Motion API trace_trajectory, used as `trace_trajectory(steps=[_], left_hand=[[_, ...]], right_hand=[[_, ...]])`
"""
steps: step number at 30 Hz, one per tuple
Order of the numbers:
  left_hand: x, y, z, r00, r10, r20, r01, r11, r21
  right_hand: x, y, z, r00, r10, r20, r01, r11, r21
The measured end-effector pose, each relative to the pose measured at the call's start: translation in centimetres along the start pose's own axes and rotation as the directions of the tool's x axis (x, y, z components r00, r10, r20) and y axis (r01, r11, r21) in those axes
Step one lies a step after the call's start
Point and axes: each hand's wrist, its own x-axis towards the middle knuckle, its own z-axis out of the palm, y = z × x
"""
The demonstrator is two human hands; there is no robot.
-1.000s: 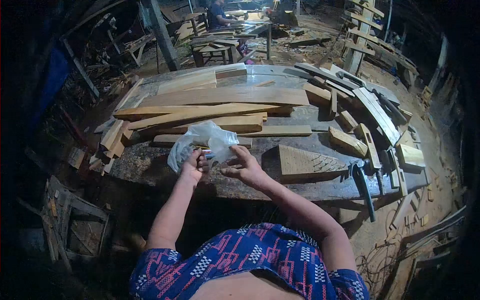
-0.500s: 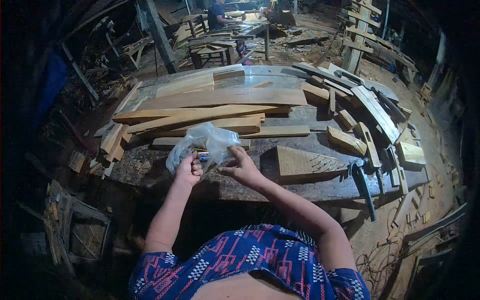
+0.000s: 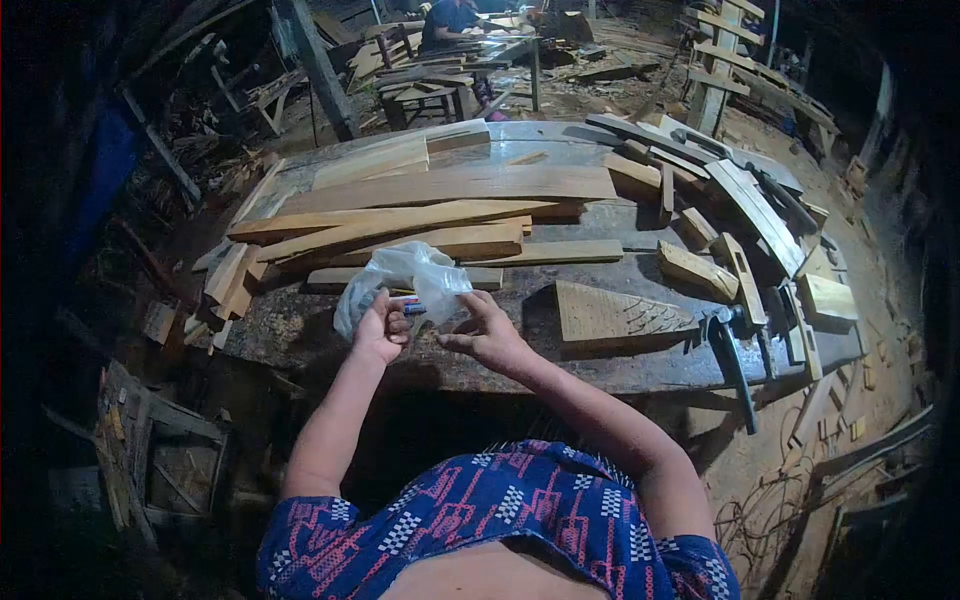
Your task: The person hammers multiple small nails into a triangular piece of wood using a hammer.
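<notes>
A thin clear plastic bag [image 3: 428, 272] spans both my hands above the front of the workbench [image 3: 480, 362]. My left hand [image 3: 380, 328] is closed on the bag's left side. Just beyond its fingertips shows a small blue, red and white object [image 3: 412, 307], too small to name. My right hand [image 3: 488, 332] pinches the right edge of the bag between thumb and fingers, palm side toward the left. Behind the bag lie several long wooden boards [image 3: 400, 222]. To the right of my right hand rests a thick wedge-shaped wood block [image 3: 610, 315].
A hammer [image 3: 735, 370] hangs over the bench's front right edge. Wooden hand planes [image 3: 740, 275] and wood blocks [image 3: 697, 268] crowd the right side. Cut pieces [image 3: 232, 280] lie at the left end. Farther back, a person [image 3: 450, 25] is at another cluttered table.
The bag's right edge has dropped slightly and spread between my hands, and the small coloured object shows more. The view has shifted slightly; the person at the back leans lower.
</notes>
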Motion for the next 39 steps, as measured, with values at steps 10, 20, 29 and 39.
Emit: trace_trajectory(steps=[10,20,29,39], left_hand=[[-6.1,-2.0,0.7,0.937,-0.038,0.346,0.152,0.940,-0.306],[-8.9,-7.7,5.4,0.932,-0.064,0.356,0.147,0.966,-0.211],[-5.9,-10.9,7.3,0.788,-0.119,0.604,0.299,0.932,-0.207],[-4.5,-13.9,13.4,0.650,-0.140,0.747,0.445,0.867,-0.224]], right_hand=[[-0.1,1.7,-0.8,0.982,0.181,0.045,-0.170,0.970,-0.175],[-2.5,-2.9,-3.9,0.979,-0.108,-0.174,0.075,0.980,-0.183],[-7.3,-5.3,-4.9,0.953,-0.303,-0.031,0.172,0.618,-0.767],[-9.8,-5.1,-11.1,0.817,-0.398,-0.417,0.131,0.833,-0.537]])
